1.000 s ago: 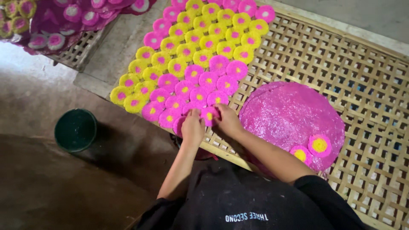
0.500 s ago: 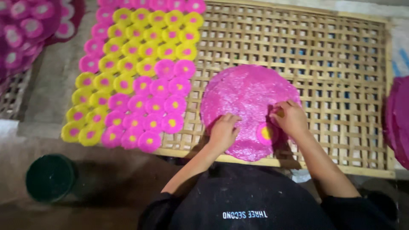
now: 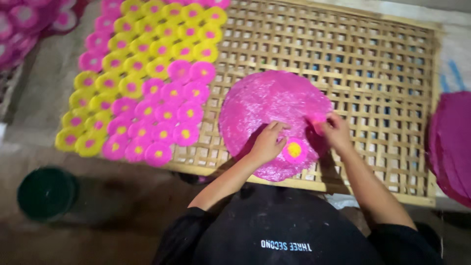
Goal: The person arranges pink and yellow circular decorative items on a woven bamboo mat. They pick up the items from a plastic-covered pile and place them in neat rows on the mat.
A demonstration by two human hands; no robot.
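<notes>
The large pink disc (image 3: pixel 274 110) lies flat on the bamboo lattice rack (image 3: pixel 373 73), directly under both hands. The left hand (image 3: pixel 267 142) rests on its near part, fingers spread flat, gripping nothing. Just beside it, on the disc's near edge, sits a small pink round with a yellow centre (image 3: pixel 295 150). The right hand (image 3: pixel 336 131) pinches a small pink piece (image 3: pixel 318 122) at the disc's right edge. To the left, rows of pink and yellow rounds (image 3: pixel 147 83) cover the rack, edges touching. A dark green bucket (image 3: pixel 46 192) stands on the dim floor; what is in it cannot be made out. A stack of pink discs (image 3: pixel 451 147) shows at far right.
</notes>
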